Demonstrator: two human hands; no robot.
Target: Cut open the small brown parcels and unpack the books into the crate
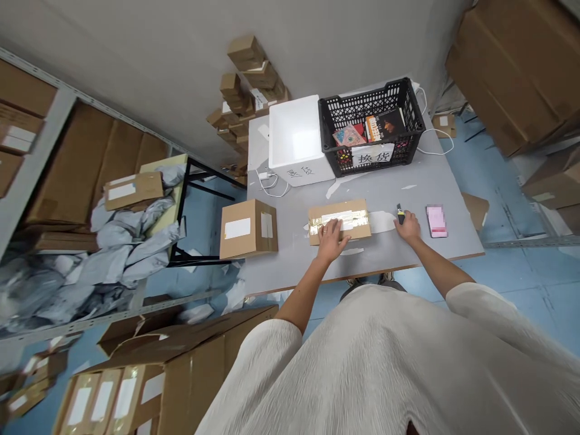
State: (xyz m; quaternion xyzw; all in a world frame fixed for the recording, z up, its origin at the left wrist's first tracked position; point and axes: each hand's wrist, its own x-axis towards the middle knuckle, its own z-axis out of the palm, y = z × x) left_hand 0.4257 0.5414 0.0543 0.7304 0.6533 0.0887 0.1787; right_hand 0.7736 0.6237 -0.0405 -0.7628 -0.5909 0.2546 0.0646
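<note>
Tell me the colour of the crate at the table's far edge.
Black, an open-lattice plastic crate with a white label; the head view shows it.

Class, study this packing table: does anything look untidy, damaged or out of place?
Yes. Torn paper scraps lie loose around the taped box under the left hand, and more scraps litter the floor by the table. Nothing looks spilled.

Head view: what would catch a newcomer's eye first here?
Most striking is the flat taped cardboard parcel at the middle of the grey table, pressed under the left hand, while the right hand rests beside it on a small dark tool. Behind it stand a black crate of books and a white foam box. A pink phone lies to the right.
</note>
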